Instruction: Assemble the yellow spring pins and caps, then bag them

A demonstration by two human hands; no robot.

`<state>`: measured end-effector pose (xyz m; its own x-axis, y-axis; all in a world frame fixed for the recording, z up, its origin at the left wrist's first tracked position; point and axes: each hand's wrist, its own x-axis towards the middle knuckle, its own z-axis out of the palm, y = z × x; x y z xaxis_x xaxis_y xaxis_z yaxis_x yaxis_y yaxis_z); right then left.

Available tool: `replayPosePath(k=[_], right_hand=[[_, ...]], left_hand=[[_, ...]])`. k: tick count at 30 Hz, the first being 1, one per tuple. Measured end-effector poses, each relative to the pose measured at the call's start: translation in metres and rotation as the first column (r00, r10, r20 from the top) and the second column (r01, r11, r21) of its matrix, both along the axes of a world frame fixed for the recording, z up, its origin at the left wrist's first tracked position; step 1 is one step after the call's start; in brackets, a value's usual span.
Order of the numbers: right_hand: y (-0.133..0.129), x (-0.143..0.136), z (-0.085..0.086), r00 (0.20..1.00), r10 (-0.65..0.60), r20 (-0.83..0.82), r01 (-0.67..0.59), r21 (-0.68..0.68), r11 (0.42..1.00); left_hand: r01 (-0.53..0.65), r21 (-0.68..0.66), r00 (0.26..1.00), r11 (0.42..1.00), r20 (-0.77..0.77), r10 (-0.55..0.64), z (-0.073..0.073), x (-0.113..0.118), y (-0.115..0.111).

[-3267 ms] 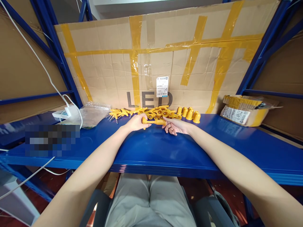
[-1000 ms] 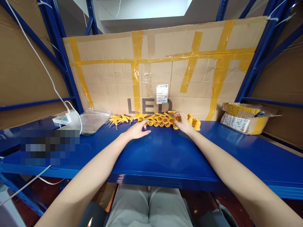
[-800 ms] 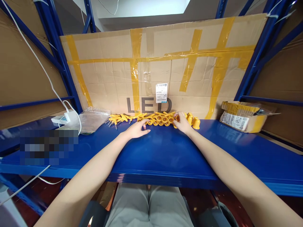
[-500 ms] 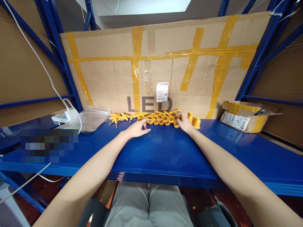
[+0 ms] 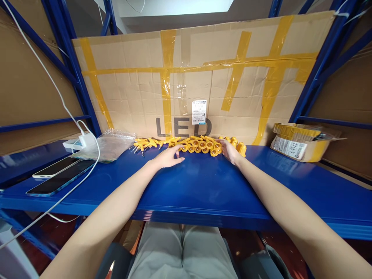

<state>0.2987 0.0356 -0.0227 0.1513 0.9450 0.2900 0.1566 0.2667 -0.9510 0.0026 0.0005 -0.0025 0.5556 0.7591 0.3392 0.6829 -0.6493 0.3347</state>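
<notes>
Yellow cone-shaped parts with round open ends lie stacked in a row at the back of the blue shelf. Against the left end of this stack rests my left hand, its thumb and fingers apart. My right hand is at the stack's right end, fingers extended along its side. Beyond my right hand, more yellow parts stand upright, partly hidden by it. To the left lie yellow branched pieces with metal spiral tips.
A large taped cardboard sheet forms the back. At the right is an open small carton. On the left are a clear plastic bag, two phones, a white charger and its cable. Blue posts flank the shelf.
My right hand has shifted slightly right, its fingers now straighter beside the stack. The cone at the stack's right end has moved slightly left. My left hand has barely moved.
</notes>
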Motion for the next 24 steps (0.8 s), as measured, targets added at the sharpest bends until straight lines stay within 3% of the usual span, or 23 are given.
replayPosePath(k=[4, 7, 10, 13, 15, 18, 21, 24], right_hand=[[0.0, -0.003, 0.004, 0.997, -0.008, -0.077, -0.002, -0.126, 0.992], [0.005, 0.006, 0.011, 0.991, -0.071, -0.116, 0.069, -0.023, 0.997], [0.007, 0.026, 0.017, 0.962, -0.257, -0.094, 0.268, 0.12, 0.956], [0.004, 0.047, 0.017, 0.883, -0.44, 0.164, 0.4, 0.228, 0.888], [-0.001, 0.054, 0.013, 0.767, -0.464, 0.444, 0.379, 0.27, 0.885], [-0.007, 0.051, 0.007, 0.503, -0.398, 0.767, 0.352, 0.239, 0.905], [-0.012, 0.042, 0.005, 0.318, -0.274, 0.908, 0.361, 0.151, 0.92], [-0.016, 0.035, 0.01, 0.233, -0.239, 0.943, 0.365, 0.143, 0.92]], left_hand=[[-0.004, -0.006, 1.0, 1.0, 0.0, 0.004, 0.001, 0.0, 0.0], [-0.006, -0.009, 1.0, 1.0, -0.005, 0.006, 0.001, 0.0, -0.001], [-0.005, -0.008, 1.0, 1.0, -0.007, 0.005, 0.002, 0.0, -0.001], [-0.008, -0.016, 1.0, 1.0, -0.002, 0.008, 0.001, 0.0, -0.001], [-0.011, -0.019, 1.0, 1.0, 0.0, 0.011, 0.0, -0.001, 0.0], [-0.01, -0.028, 1.0, 1.0, -0.001, 0.01, -0.001, -0.001, 0.001], [-0.004, -0.033, 1.0, 0.999, -0.004, 0.004, -0.002, -0.001, 0.002], [-0.008, -0.019, 1.0, 1.0, -0.012, 0.007, -0.002, -0.002, 0.002]])
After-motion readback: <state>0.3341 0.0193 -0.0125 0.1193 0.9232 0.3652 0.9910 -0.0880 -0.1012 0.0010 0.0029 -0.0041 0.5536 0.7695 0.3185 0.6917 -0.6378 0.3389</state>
